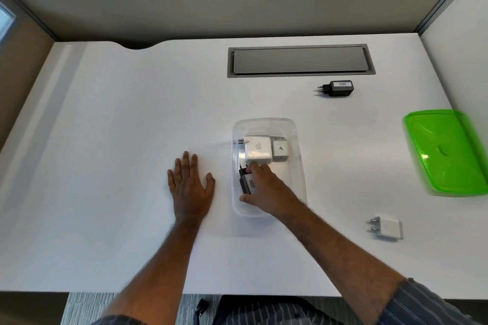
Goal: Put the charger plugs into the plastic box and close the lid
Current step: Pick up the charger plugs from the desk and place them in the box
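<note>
A clear plastic box stands open in the middle of the white desk. Inside it lie a large white charger and a small white plug side by side. My right hand reaches into the near half of the box, shut on a black charger labelled 026. My left hand rests flat on the desk left of the box, fingers spread, holding nothing. Another black charger labelled 002 lies beyond the box. A white plug lies at the near right. The green lid lies at the far right.
A grey cable hatch is set into the desk behind the box. Partition walls stand at the back and on the right. The desk's front edge runs just above my lap.
</note>
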The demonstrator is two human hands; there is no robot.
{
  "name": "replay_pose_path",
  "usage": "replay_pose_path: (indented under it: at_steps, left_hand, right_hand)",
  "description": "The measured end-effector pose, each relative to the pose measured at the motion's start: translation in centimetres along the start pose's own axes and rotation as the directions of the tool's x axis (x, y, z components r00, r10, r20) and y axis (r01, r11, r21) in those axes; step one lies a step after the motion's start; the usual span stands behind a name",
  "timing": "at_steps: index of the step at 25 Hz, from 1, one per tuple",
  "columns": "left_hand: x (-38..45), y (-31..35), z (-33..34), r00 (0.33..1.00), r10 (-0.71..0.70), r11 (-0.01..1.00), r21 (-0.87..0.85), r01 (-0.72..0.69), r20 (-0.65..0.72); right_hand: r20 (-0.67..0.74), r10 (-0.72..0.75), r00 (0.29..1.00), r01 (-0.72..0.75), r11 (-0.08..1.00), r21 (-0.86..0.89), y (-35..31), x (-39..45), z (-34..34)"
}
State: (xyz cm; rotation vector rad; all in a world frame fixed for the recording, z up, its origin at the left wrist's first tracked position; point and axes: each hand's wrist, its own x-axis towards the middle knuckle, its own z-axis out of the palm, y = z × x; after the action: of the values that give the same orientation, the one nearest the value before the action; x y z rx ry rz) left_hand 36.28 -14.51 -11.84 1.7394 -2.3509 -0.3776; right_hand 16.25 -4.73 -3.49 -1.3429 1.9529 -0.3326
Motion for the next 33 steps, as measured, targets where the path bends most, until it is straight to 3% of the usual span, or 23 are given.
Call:
replay_pose_path:
  at_steps: [8, 13, 17, 25, 29, 33]
  left_hand:
    - [-0.1, 0.2, -0.3, 1.000, -0.005, 1.000, 0.016, 0.005, -0.001]
    - [-0.1, 0.3, -0.4, 1.000, -0.010, 1.000, 0.010, 0.010, 0.011]
    - [-0.1, 0.3, -0.5, 1.000, -0.009, 1.000, 0.009, 0.008, 0.018]
    - [0.1, -0.1, 0.1, 1.000, -0.023, 1.000, 0.010, 0.023, 0.009]
    - [0.1, -0.2, 0.3, 1.000, -0.027, 1.000, 0.007, 0.027, -0.001]
    - [0.0, 0.0, 0.2, 1.000, -0.024, 1.000, 0.002, 0.024, 0.005]
  right_hand:
    - [0.054, -0.013, 0.998, 0.007, 0.993, 0.117, 0.8, -0.4, -1.1]
    - [-0.231, -0.214, 0.949, 0.244, 0.964, 0.109, 2.1, -2.5, -4.3]
    - [-0.405, -0.204, 0.891, 0.282, 0.948, 0.144, 3.9, -4.9, -7.3]
    - [-0.511, -0.032, 0.859, 0.128, 0.980, 0.154, 11.7, -9.5, -8.7]
    - [-0.422, 0.050, 0.905, 0.014, 0.989, 0.145, 16.2, -11.7, -7.8]
    - [-0.312, 0.169, 0.935, -0.176, 0.984, 0.005, 19.9, -14.0, -7.0]
